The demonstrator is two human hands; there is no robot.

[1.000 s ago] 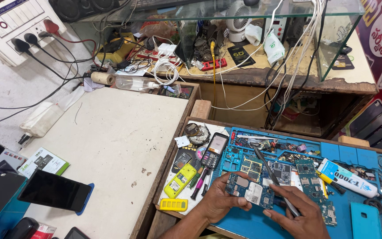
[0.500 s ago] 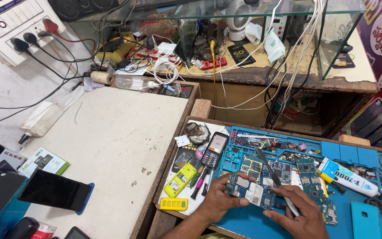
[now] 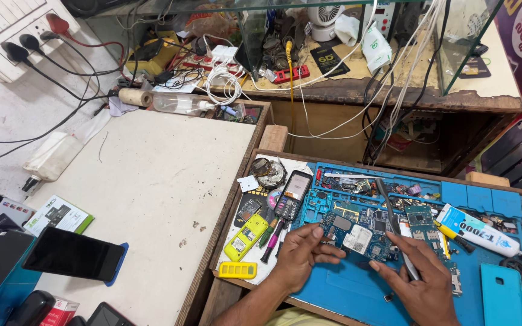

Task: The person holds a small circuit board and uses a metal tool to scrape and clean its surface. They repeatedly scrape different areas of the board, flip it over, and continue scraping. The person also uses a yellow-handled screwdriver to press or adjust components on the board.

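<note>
Head view: the left hand point(image 3: 300, 256) fingers are still pressing down on the circuit board point(image 3: 357, 235), holding it on the blue mat point(image 3: 345, 296). The right hand point(image 3: 421, 284) is still pinching thin tweezers point(image 3: 394, 220), their tip staying over the board. A yellow phone point(image 3: 246, 236) is lying nearby.

A phone repair workshop is shown. Circuit boards point(image 3: 357, 232) and handsets are spread over a blue repair mat point(image 3: 357, 290) on the right. Tangled cables point(image 3: 225, 81) are heaped on the far shelf.
</note>
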